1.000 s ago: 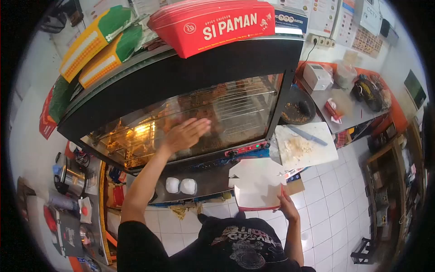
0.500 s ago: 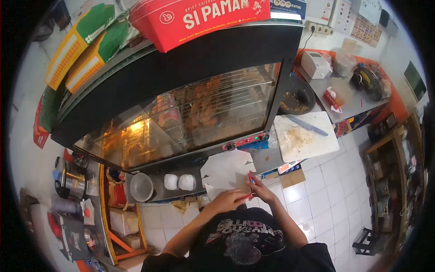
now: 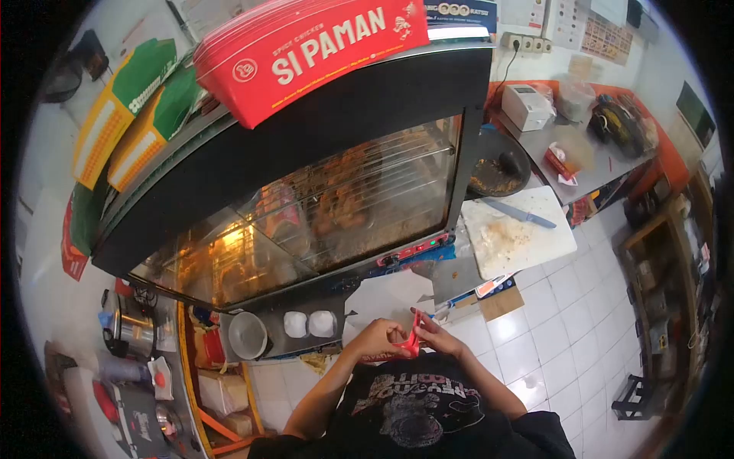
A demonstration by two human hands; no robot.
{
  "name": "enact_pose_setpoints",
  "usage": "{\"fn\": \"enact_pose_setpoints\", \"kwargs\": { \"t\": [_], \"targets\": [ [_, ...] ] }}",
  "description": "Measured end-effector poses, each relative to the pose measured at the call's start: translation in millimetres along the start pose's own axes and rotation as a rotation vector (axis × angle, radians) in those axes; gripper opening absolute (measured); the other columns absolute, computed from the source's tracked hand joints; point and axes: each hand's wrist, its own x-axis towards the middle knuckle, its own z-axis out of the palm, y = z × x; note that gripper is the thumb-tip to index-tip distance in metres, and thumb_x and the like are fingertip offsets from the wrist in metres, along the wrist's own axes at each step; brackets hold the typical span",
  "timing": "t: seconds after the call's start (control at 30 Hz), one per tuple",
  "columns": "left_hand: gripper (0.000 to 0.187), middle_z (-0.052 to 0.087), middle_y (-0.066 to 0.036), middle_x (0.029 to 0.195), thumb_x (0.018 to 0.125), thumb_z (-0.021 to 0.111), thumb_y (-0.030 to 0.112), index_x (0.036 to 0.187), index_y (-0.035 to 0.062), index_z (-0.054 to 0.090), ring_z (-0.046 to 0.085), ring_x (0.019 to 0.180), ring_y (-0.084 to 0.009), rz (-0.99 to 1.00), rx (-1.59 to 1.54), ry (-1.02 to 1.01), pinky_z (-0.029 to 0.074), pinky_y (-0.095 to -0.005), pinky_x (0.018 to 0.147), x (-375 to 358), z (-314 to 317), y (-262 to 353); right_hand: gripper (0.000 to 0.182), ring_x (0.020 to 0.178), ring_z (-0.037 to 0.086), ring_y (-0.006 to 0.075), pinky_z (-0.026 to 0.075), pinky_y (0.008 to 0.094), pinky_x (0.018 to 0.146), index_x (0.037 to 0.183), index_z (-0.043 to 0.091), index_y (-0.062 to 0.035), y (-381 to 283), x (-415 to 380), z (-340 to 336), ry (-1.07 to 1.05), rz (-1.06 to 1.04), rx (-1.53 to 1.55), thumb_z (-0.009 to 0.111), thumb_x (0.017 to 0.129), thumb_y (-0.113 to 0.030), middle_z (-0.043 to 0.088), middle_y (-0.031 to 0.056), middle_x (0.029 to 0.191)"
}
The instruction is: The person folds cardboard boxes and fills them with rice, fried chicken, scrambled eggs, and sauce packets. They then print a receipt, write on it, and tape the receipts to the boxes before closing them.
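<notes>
A cardboard food box (image 3: 390, 298), white inside and red outside, lies partly unfolded on the counter against my body. My left hand (image 3: 376, 340) grips its near edge with curled fingers. On the near right corner, my right hand (image 3: 440, 336) pinches a red flap (image 3: 414, 335), which stands folded up between the two hands. The fingertips are partly hidden by the cardboard. Left of the box sit two white rounded bundles (image 3: 297, 324), and beyond them a grey bowl (image 3: 248, 335).
A glass-fronted warming cabinet (image 3: 306, 206) holding browned food rises behind the counter. Red stacked boxes (image 3: 321, 57) rest on top. To the right lie a white cutting board (image 3: 516, 237) with a blue-handled knife (image 3: 527, 216), and a dark stone mortar (image 3: 497, 164).
The red flap at the near right corner has been bent upward and shows more of its red side. Both hands shifted slightly, and the whole view has tilted a little.
</notes>
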Motion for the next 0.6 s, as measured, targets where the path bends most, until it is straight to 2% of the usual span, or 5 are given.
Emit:
{"fn": "enact_pose_setpoints", "kwargs": {
  "t": [0.13,0.2,0.33,0.5,0.6],
  "targets": [
    [0.037,0.07,-0.003,0.077,0.085,0.092,0.027,0.1,-0.0023,0.076,0.067,0.076,-0.0104,-0.055,-0.037,-0.13,0.053,-0.0298,0.069,1.9,-11.2,20.0,0.091,0.134,0.055,0.024,0.056,0.04,0.1,0.173,0.01,-0.022,-13.2,-11.7,-4.3,-0.04,0.029,-0.074,0.067,0.106,-0.044,0.039,0.0123,0.165],
    [0.041,0.067,-0.006,0.076,0.085,0.089,0.029,0.116,0.0035,0.079,0.064,0.072,-0.0143,0.016,-0.004,0.05,0.053,-0.0304,0.069,0.5,-16.9,16.4,0.088,0.145,0.047,0.0237,0.049,0.0421,0.11,0.173,0.009,-0.0224,-27.2,-19.1,2.5,-0.055,0.104,-0.079,0.067,0.107,-0.033,0.042,0.0123,0.162],
    [0.023,0.069,-0.01,0.095,0.091,0.082,0.014,0.111,0.0024,0.078,0.069,0.082,-0.0177,0.007,0.02,0.172,0.056,-0.031,0.074,-16.9,-41.3,62.8,0.089,0.148,0.043,0.0258,0.041,0.0433,0.118,0.173,0.007,-0.0189,2.4,-2.3,-18.9,-0.115,-0.145,-0.25,0.066,0.108,-0.031,0.036,0.0134,0.166],
    [0.018,0.07,-0.01,0.091,0.092,0.076,0.009,0.107,0.0,0.071,0.069,0.08,-0.0192,-0.022,0.065,0.351,0.056,-0.0336,0.074,-44.3,-55.8,84.8,0.079,0.141,0.049,0.0306,0.05,0.0435,0.111,0.173,0.006,-0.0223,-29.4,-9.0,0.7,-0.081,-0.225,-0.577,0.055,0.112,-0.036,0.028,0.0251,0.168],
    [0.012,0.072,-0.01,0.087,0.095,0.068,0.007,0.104,-0.001,0.068,0.067,0.079,-0.0166,-0.077,-0.075,0.509,0.055,-0.0344,0.075,-55.9,-54.9,69.7,0.075,0.159,0.029,0.0339,0.032,0.0426,0.126,0.173,0.011,-0.0151,-21.2,-10.9,-4.1,-0.124,-0.048,-0.671,0.052,0.113,-0.037,0.019,0.0232,0.175]
  ]
}}
